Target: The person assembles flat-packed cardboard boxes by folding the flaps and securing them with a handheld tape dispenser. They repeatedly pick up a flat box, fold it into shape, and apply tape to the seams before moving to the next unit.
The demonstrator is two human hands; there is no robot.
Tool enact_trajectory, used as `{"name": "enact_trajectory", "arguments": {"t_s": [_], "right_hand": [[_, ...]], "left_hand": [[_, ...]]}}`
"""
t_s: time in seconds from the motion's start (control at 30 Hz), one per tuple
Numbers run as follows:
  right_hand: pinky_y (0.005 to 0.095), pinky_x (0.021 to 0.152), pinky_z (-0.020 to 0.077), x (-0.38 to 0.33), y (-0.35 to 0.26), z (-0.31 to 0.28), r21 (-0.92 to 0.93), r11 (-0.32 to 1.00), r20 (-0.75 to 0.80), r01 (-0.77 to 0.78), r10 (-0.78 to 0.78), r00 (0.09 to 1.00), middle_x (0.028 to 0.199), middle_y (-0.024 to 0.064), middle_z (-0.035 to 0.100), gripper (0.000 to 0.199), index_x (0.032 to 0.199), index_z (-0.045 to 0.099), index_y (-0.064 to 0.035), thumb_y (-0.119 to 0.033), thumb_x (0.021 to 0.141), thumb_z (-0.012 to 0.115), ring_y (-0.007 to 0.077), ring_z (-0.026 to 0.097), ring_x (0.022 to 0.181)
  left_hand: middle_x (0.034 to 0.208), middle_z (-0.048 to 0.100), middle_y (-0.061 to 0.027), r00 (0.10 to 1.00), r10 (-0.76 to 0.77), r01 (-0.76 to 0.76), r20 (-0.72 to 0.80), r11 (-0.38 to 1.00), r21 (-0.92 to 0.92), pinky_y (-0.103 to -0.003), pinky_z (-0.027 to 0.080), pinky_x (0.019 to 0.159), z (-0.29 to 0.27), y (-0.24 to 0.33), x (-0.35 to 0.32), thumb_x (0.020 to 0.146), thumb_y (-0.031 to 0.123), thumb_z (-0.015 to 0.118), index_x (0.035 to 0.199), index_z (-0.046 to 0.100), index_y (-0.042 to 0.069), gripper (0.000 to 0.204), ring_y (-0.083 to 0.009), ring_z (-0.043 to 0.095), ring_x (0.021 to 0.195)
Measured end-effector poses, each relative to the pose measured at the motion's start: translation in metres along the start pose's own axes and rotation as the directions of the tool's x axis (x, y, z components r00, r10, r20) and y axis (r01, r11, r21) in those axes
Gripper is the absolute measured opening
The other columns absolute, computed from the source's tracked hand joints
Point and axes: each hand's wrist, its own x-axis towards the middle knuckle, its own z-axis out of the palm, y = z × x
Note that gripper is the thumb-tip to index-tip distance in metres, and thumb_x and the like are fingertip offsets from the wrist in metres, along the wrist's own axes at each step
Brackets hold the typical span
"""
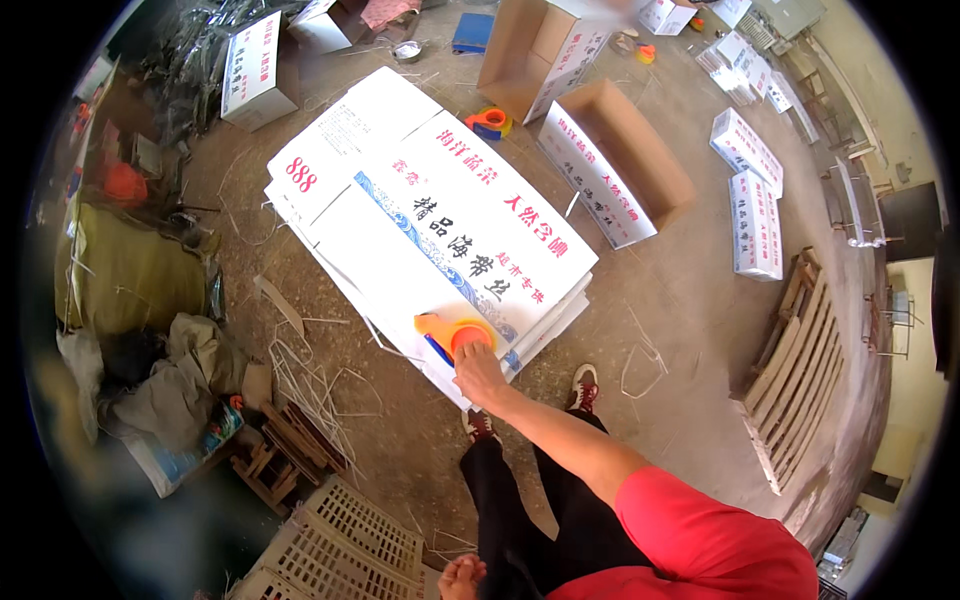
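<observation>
My right hand (480, 378) is closed on an orange tape dispenser (440, 328) with a roll of tape and a blue part. The dispenser rests at the near end of a stack of flattened white cartons (400, 210), printed in red and black with a blue wave band. Down at the lower edge, my left hand (462, 578) hangs beside my leg, its fingers curled in and nothing visible in them. The inside of that palm is partly hidden.
Opened cartons (600, 165) stand beyond the stack, with another tape dispenser (490, 122) next to them. A wooden pallet (795, 370) leans at right. Loose straps (315, 385) litter the floor at left, near plastic crates (345, 540). Folded cartons (755, 225) lie farther right.
</observation>
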Motion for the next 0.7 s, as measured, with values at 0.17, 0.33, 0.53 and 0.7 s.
{"name": "enact_trajectory", "arguments": {"t_s": [0.17, 0.33, 0.53, 0.7], "right_hand": [[0.0378, 0.070, 0.0433, 0.019, 0.027, 0.059, 0.018, 0.997, -0.048, 0.070, -0.069, 0.996, 0.078, 0.0093, 0.060, 0.024, 0.094, 0.054, -0.0003, -0.015, 0.074, 0.054, 0.0245, 0.057, 0.078], [0.0363, 0.060, 0.0453, 0.000, 0.063, 0.038, 0.366, 0.931, 0.030, 0.004, -0.016, 0.999, 0.070, 0.0131, 0.060, 0.023, 0.089, 0.051, -0.0008, -0.017, 0.072, 0.053, 0.0277, 0.060, 0.072], [0.0302, 0.070, 0.0431, -0.151, 0.131, -0.048, 0.912, -0.173, 0.390, -0.371, 0.096, 0.916, 0.083, 0.0068, 0.060, 0.032, 0.095, 0.056, -0.0011, -0.019, 0.070, 0.062, 0.0165, 0.055, 0.077], [0.0273, 0.073, 0.0452, -0.292, 0.155, -0.086, 0.811, -0.506, 0.379, -0.294, 0.072, 0.922, 0.084, 0.0072, 0.062, 0.034, 0.097, 0.059, -0.0002, -0.006, 0.064, 0.057, 0.0148, 0.058, 0.079]], "left_hand": [[0.092, 0.061, -0.0071, 0.977, 0.208, -0.210, 0.049, 0.895, 0.393, -0.027, 0.049, 0.073, 0.063, -0.007, -0.009, 0.087, 0.016, 0.055, 0.101, 0.057, 0.000, 0.021, -0.0157, 0.059, 0.082], [0.095, 0.061, -0.0095, 0.992, -0.122, 0.122, 0.022, 0.992, -0.016, -0.029, 0.049, 0.077, 0.101, 0.017, -0.012, 0.087, 0.016, 0.054, 0.104, 0.056, -0.001, 0.024, -0.0181, 0.059, 0.086], [0.097, 0.061, -0.0092, 0.971, 0.107, -0.177, 0.214, 0.922, 0.344, -0.036, 0.048, 0.080, 0.112, 0.020, 0.019, 0.090, 0.017, 0.050, 0.106, 0.055, 0.001, 0.024, -0.0219, 0.058, 0.091], [0.108, 0.058, -0.0091, 0.948, 0.066, -0.099, 0.311, 0.991, 0.093, -0.041, 0.043, 0.086, 0.171, 0.030, 0.040, 0.092, 0.031, 0.044, 0.113, 0.051, 0.004, 0.036, -0.0251, 0.053, 0.101]]}}
